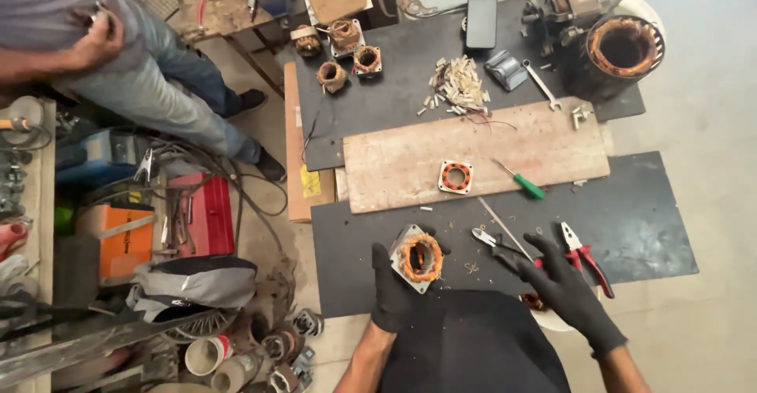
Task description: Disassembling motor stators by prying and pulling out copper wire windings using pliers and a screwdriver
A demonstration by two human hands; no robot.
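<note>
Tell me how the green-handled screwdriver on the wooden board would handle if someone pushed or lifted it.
The screwdriver looks stiff: thin metal shaft, hard handle. Probably light, being small beside the board. Its rounded handle might let it roll a little if nudged sideways on that flat surface.

At the bottom centre of the frame, both of the person's hands wear black knit gloves. The left hand [397,292] is covered to the wrist, where the glove ends in a snug cuff; the right hand [569,289] wears a matching glove, its fabric matte and close-fitting over long fingers. Both forearms are bare below the cuffs, with no sleeves in view. Between the arms, at the bottom edge, lies a broad dark cloth, probably the person's black trousers or apron, though the angle makes that hard to tell.
</note>
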